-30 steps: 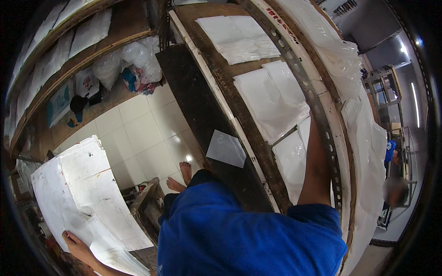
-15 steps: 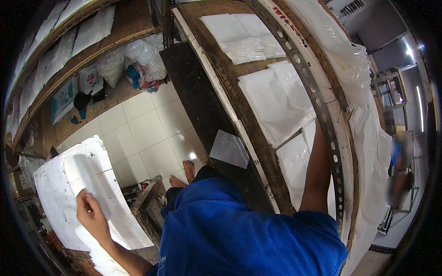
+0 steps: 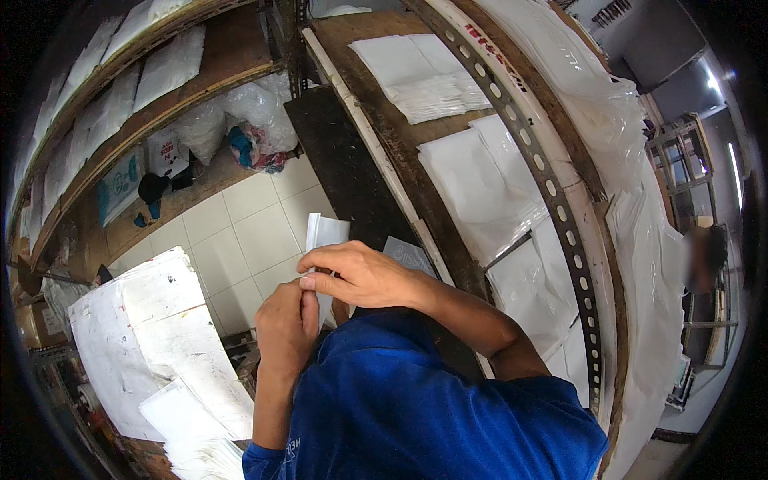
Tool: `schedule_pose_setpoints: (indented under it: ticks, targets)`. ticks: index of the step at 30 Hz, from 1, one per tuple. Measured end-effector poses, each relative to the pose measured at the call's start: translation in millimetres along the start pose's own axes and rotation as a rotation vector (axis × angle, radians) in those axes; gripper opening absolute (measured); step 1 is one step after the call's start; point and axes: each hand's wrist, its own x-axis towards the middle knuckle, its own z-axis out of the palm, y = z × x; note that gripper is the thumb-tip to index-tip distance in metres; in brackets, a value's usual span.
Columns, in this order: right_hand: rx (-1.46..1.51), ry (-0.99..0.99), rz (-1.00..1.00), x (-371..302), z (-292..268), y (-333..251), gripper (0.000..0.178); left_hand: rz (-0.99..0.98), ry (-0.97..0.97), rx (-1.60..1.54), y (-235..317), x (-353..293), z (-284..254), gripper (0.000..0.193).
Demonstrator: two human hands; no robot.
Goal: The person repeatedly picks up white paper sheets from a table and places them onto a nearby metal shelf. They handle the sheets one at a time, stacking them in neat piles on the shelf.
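Observation:
In front of my body, a narrow folded strip of white plastic sheet (image 3: 326,230) sticks up between my two hands. My left hand (image 3: 286,320) is closed round its lower part, with the thumb up. Over the strip reaches my right hand (image 3: 360,274) from the right, its thumb and fingers pinching it next to the left thumb. Much of the strip is hidden behind the fingers. To the left lies a stained white board (image 3: 120,344), with a stack of thin white sheets (image 3: 196,424) at its near edge.
On the right shelf (image 3: 376,100) lie stacks of flat white plastic bags (image 3: 472,184). A dark plank (image 3: 340,152) with a marked sheet (image 3: 410,254) runs along it. More bags fill the left shelves (image 3: 172,68), above clear sacks (image 3: 256,108). Floor tiles (image 3: 256,232) show between.
My right hand has come off the right shelf and my left hand away from the white board. Both now meet in the middle on the folded strip. The blurred pale sheet over the board is gone.

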Motion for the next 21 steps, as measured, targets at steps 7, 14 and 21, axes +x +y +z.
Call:
schedule_pose_setpoints:
  ticks: [7,14,21]
  targets:
    - [0.021,0.277,0.098,-21,-49,23,0.016,-0.055,-0.107,-0.330,19,-6,-11,0.020]
    - [-0.464,1.096,0.404,-147,-157,111,0.018,-0.287,-0.002,-0.204,-43,-42,1,0.017]
    - [-0.483,1.229,0.716,-226,-155,191,0.047,-0.407,-0.003,-0.204,-68,-57,3,0.015]
